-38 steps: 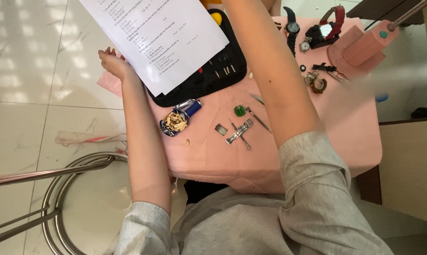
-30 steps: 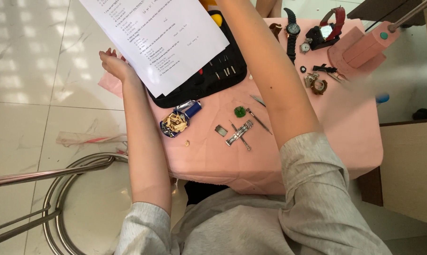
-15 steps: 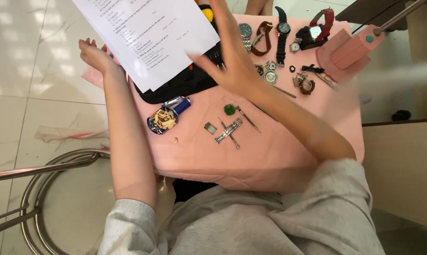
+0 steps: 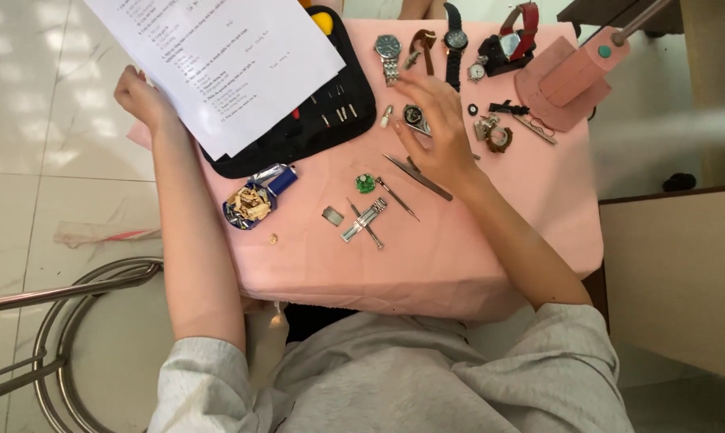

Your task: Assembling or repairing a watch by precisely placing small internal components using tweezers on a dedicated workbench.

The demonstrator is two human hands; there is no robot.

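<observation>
Holding a printed white sheet (image 4: 218,56) up at its left edge, seemingly to read it, the left hand (image 4: 142,98) has its grip closed on the paper; the right hand (image 4: 438,128) hovers open-fingered over a small watch case (image 4: 414,116) on the pink worktop (image 4: 498,232); beneath the sheet lies a black tool pouch (image 4: 314,120); nearer, a crumpled blue-and-silver wrapper (image 4: 254,200).

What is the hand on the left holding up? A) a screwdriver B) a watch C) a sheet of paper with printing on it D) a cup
C: the left hand grips the edge of a white printed sheet of paper, held up over the black tool case, while the right hand hovers open over small watch parts on the pink table.
</observation>
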